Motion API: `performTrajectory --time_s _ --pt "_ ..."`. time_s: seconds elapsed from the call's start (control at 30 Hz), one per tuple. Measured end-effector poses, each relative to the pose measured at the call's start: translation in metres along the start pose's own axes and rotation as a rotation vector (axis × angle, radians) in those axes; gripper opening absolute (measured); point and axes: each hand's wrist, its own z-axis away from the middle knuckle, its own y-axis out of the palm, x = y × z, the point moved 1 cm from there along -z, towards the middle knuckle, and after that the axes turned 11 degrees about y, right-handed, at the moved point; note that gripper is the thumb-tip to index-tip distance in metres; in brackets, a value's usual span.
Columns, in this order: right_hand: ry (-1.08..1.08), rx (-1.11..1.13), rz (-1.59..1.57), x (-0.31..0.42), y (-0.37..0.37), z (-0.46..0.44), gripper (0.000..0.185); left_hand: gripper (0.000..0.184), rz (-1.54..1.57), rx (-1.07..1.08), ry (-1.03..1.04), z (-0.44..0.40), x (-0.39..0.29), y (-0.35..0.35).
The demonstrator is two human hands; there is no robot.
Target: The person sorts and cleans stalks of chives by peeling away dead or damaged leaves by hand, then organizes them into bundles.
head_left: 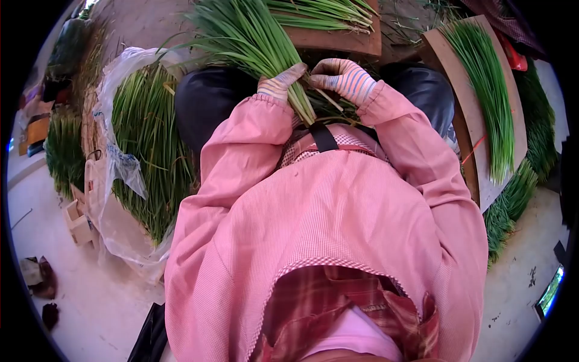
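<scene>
My left hand (281, 82), in a striped glove with the fingertips darkened, is wrapped round the lower stems of a bunch of chives (256, 45). The long green leaves fan out up and to the left, and the pale stem ends point down at my lap. Close to its right is my right hand (347, 79), gloved the same way, with thumb and fingers pinched together. What sits between those fingertips is too small to make out. Just below them a pale loose stalk (329, 100) slants over darker leaf scraps.
More chives (322, 18) lie on a brown board (356, 42) ahead. To the right, a neat bundle (482, 90) rests on a slanted board (520, 130), with further bundles (509, 211) beyond it. A clear plastic bag (108, 136) full of loose chives (151, 139) stands on the left.
</scene>
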Motion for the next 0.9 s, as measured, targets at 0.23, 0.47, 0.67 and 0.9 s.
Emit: performTrajectory --time_s 0.23,0.47,0.67,0.9 --pt "0.209 0.013 -0.526 -0.008 0.007 -0.003 0.017 0.036 -0.072 -0.032 0.146 -0.006 -0.003 -0.003" --pt "0.073 -0.365 0.97 -0.012 -0.009 -0.026 0.03 0.062 -0.375 -0.065 0.24 -0.053 -0.027 -0.029" --pt "0.27 -0.391 1.08 -0.032 -0.072 -0.006 0.032 0.05 -0.769 -0.092 0.242 -0.047 -0.047 -0.018" --pt "-0.221 -0.315 0.82 0.028 0.006 -0.011 0.031 0.058 -0.006 -0.08 0.071 -0.043 -0.02 0.009"
